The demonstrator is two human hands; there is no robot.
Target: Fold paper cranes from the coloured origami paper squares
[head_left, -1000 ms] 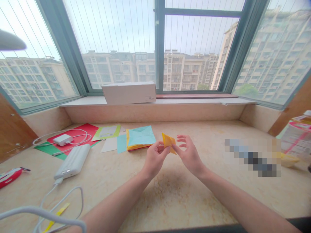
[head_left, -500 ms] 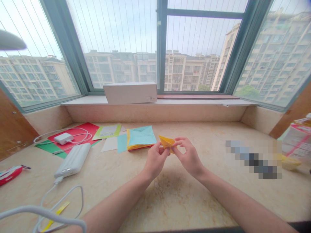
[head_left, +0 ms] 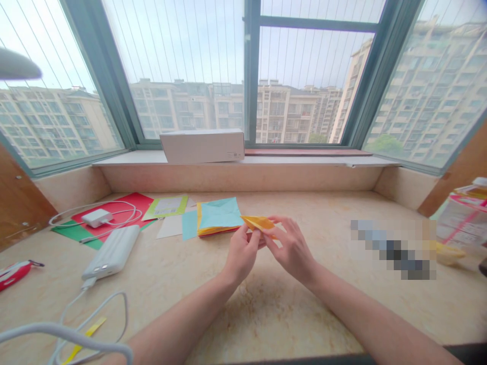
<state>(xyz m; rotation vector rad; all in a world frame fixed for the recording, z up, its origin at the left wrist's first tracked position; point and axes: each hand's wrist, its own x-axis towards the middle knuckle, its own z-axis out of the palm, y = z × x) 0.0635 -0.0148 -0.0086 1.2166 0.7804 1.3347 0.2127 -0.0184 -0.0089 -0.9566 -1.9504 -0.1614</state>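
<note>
A small folded piece of yellow-orange paper is held above the counter between both hands. My left hand pinches it from below on the left, thumb against the paper. On the other side, my right hand grips it with thumb and fingers, covering its right end. Just left of and behind the hands lies a stack of coloured paper squares, light blue on top with yellow and red below. The folded paper's near tip overlaps the stack's right edge in view.
Left on the counter lie a white power bank, a white charger on red paper, cables and a red-handled tool. A white box stands on the sill. A blurred-out item and a bottle are at right.
The folded yellow paper has turned to lie flatter and more sideways, its point now toward the left. My right hand has rolled over it, and both hands keep their grip.
</note>
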